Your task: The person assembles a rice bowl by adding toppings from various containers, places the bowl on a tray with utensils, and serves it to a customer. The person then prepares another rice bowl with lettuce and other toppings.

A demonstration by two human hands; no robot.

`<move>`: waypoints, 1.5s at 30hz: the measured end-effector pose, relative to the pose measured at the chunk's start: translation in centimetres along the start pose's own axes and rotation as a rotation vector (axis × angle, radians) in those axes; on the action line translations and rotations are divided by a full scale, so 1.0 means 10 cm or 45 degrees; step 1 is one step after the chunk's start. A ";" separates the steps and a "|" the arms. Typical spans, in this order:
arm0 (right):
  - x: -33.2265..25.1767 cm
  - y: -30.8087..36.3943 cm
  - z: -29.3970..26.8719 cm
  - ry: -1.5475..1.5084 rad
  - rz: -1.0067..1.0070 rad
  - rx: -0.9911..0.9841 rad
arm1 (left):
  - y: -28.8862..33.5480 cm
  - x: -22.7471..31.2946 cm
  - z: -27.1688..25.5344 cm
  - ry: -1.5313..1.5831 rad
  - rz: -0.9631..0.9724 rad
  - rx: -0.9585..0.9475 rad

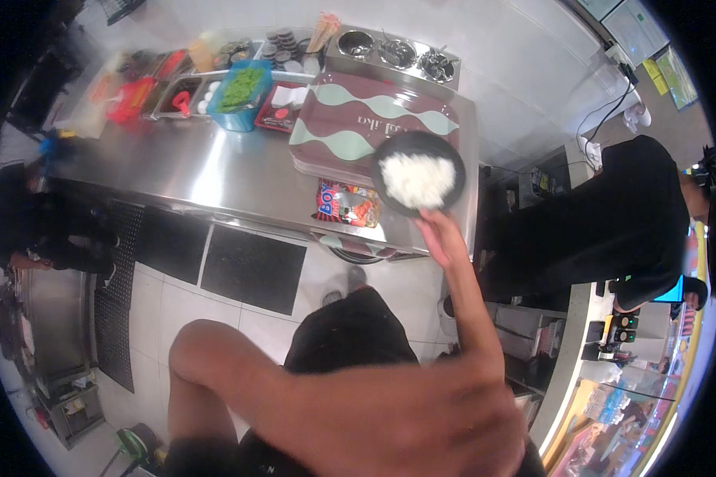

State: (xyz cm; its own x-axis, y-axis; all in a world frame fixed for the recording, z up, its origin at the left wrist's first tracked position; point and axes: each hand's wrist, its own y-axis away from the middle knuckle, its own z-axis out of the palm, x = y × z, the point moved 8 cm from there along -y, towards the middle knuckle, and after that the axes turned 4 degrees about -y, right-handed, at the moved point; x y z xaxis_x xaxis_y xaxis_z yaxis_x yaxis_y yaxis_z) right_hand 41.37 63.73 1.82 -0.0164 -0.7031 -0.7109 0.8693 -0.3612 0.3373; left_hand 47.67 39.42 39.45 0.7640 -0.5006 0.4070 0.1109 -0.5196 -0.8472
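Note:
My right hand (439, 236) is shut on the edge of a round black bowl (416, 142), thumb at the near rim and the other fingers mostly hidden beneath. White rice (418, 180) is heaped in the bowl. The bowl covers the near right corner of a stack of maroon trays (346, 119) with pale green waves. Whether it touches the trays I cannot tell. Close to the camera, my bent left arm crosses my body, and my left hand (453, 421) is a blur over my right forearm, its fingers unreadable. A colourful snack packet (347, 205) lies on the counter beside the trays.
On the steel counter (207, 171), a blue tub (232, 119) of green leaves stands left of the trays, near ingredient pans (181, 97). Behind the trays is a steel cutlery holder (396, 56). A person in black (605, 207) stands at right, another person (24, 215) at far left.

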 end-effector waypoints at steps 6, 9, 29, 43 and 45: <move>0.42 -1.30 -0.18 0.835 -0.234 -0.371 | 0.06 -0.22 -0.47 -0.257 -0.017 0.412; 0.52 -1.42 0.39 0.121 0.135 -0.276 | 0.12 -0.49 -0.56 -0.429 -0.022 0.408; 0.77 -1.43 0.71 -0.124 0.023 0.253 | 1.78 -3.28 -2.23 -0.968 -1.454 -0.580; 0.98 -0.10 0.25 0.140 -0.308 0.889 | 2.34 -4.91 -1.86 -0.939 -0.981 -0.900; 1.11 0.02 0.22 0.091 -0.349 0.914 | 2.47 -4.58 -1.51 -0.727 -0.920 -1.018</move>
State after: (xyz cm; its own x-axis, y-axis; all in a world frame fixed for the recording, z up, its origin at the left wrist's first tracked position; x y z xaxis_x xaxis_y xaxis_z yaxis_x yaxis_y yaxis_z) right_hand 40.28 54.51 -4.70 -0.1319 -0.4988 -0.8566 0.3047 -0.8427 0.4438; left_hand 5.79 39.05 5.10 0.8802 0.3522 0.3181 0.3575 -0.9329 0.0436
